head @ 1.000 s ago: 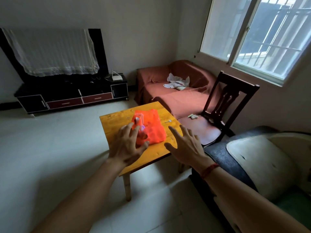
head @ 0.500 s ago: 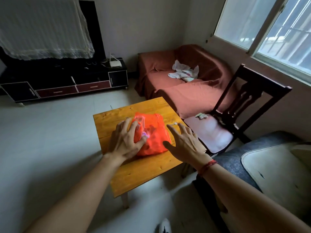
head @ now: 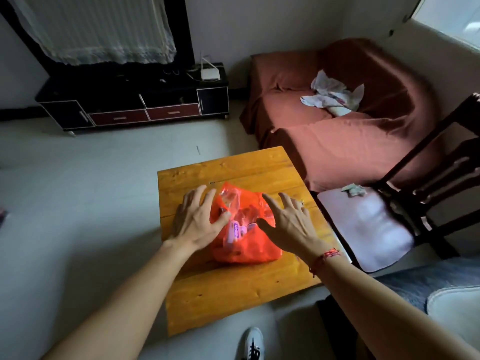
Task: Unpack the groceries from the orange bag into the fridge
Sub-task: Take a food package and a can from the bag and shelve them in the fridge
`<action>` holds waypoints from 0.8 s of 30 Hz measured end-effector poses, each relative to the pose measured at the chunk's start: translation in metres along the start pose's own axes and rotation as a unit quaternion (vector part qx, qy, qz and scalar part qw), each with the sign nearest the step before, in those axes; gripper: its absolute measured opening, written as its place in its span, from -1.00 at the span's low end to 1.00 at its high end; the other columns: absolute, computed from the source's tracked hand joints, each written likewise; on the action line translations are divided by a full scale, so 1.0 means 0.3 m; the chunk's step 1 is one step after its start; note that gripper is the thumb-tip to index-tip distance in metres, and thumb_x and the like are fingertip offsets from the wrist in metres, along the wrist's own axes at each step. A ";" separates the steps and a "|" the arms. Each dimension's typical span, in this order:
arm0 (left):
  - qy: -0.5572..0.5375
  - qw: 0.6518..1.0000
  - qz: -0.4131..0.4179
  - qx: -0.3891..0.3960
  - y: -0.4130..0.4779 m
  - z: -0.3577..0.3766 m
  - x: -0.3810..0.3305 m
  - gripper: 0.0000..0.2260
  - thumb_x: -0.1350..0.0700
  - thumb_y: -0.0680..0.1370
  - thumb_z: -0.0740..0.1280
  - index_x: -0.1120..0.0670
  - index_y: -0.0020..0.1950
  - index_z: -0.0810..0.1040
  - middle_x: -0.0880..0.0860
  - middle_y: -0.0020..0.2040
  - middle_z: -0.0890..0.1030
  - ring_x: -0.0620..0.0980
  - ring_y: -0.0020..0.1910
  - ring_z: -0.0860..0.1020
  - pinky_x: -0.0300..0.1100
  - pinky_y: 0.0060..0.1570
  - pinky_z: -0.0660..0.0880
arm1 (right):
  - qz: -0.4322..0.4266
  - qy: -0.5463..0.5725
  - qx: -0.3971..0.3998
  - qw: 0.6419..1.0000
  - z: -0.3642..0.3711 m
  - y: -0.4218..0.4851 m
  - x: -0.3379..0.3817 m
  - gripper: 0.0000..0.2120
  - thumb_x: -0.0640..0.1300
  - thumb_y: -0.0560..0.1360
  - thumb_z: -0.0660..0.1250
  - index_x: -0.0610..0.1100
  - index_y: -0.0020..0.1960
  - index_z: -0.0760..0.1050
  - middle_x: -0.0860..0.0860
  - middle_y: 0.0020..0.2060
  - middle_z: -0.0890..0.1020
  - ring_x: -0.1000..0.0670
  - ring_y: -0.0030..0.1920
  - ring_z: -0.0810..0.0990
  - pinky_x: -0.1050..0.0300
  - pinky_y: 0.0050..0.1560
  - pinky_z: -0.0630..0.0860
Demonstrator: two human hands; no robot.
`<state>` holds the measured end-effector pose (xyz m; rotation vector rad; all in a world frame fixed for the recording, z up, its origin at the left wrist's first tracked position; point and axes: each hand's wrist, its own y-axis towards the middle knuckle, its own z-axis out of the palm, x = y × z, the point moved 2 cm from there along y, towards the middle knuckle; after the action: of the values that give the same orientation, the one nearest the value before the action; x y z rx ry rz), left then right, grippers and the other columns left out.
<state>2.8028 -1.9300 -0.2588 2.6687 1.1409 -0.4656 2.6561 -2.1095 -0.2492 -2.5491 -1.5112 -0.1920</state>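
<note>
An orange plastic bag (head: 248,249) lies on a small yellow wooden table (head: 233,292). Through its open top I see a clear plastic packet (head: 230,200) and a white-and-purple item (head: 233,231); the other contents are too blurred to tell. My left hand (head: 198,219) rests against the bag's left side with fingers spread. My right hand (head: 287,222) is over the bag's right side, fingers apart, holding nothing. No fridge is in view.
A dark wooden chair (head: 405,216) with a pale seat stands right of the table. A red-covered sofa (head: 337,120) with crumpled cloth lies behind it. A black TV stand (head: 135,105) lines the far wall. My white shoe (head: 253,344) is on the tiled floor.
I have stepped closer and my view has tilted down onto the table. Both hands have closed in on the bag's sides, the right one now over its edge.
</note>
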 end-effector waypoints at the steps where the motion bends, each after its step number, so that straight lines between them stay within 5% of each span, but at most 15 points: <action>1: 0.004 1.000 -0.007 0.004 0.022 0.013 0.006 -0.27 -0.38 0.45 0.06 0.07 0.45 0.36 0.13 0.48 0.30 0.15 0.43 0.27 0.08 0.40 0.29 | -0.004 0.001 0.007 1.000 0.013 0.028 -0.006 -0.32 0.32 0.52 0.14 0.13 0.55 0.06 -0.15 0.47 0.26 -0.23 0.39 0.32 -0.17 0.28 0.33; 19: -0.055 0.994 -0.034 0.085 0.256 0.175 0.093 -0.37 -0.25 0.50 0.19 0.09 0.45 0.33 0.11 0.50 0.24 0.15 0.43 0.26 0.05 0.34 0.33 | -0.018 0.041 0.092 0.995 0.210 0.271 0.042 -0.34 0.23 0.55 0.16 0.04 0.56 0.07 -0.20 0.50 0.24 -0.25 0.44 0.28 -0.16 0.42 0.28; 24: -0.087 0.990 -0.016 0.113 0.307 0.244 0.095 -0.46 -0.07 0.56 0.30 0.12 0.47 0.31 0.12 0.50 0.24 0.14 0.44 0.29 0.00 0.40 0.32 | -0.023 0.068 0.117 0.991 0.267 0.321 0.059 -0.38 0.15 0.53 0.23 -0.03 0.52 0.18 -0.17 0.42 0.34 -0.24 0.34 0.39 -0.12 0.31 0.40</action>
<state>2.8735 -1.9959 -0.3316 2.7321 1.1409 -0.8627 2.7511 -2.1227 -0.3318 -2.2729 -1.4497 -0.1799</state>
